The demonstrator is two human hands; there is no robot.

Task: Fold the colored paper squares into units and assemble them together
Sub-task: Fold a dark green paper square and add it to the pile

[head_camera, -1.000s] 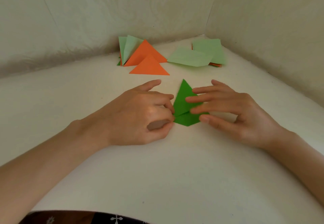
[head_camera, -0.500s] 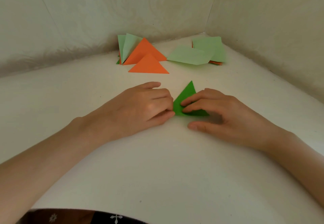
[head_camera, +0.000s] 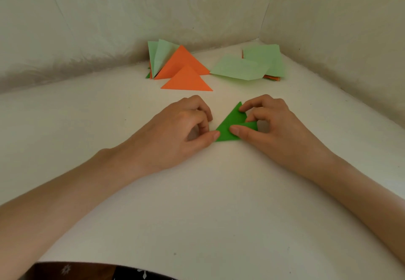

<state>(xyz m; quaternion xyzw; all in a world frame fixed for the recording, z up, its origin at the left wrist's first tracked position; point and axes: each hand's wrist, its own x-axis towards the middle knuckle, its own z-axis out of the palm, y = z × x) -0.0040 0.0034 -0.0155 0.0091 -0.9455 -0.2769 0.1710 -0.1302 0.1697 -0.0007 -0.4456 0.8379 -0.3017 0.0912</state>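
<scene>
A dark green paper folded into a triangle (head_camera: 230,124) lies flat on the white table (head_camera: 197,203) between my hands. My left hand (head_camera: 184,128) has its fingers curled, and its thumb tip presses the triangle's left corner. My right hand (head_camera: 271,124) holds the triangle with bent fingers: the index fingertip sits on the top point and the thumb presses the lower edge. A small flap of the paper shows between the right thumb and fingers.
Two orange folded triangles (head_camera: 186,80) lie behind my hands, with light green folded pieces (head_camera: 160,56) leaning at the wall. Light green paper squares (head_camera: 252,67) lie on a small stack in the back right corner. Walls close off the table's far side and right side.
The green paper went from a taller, partly open shape to a flat triangle. My left fingers drew back to its left corner, and my right fingers curled onto its top point and lower edge.
</scene>
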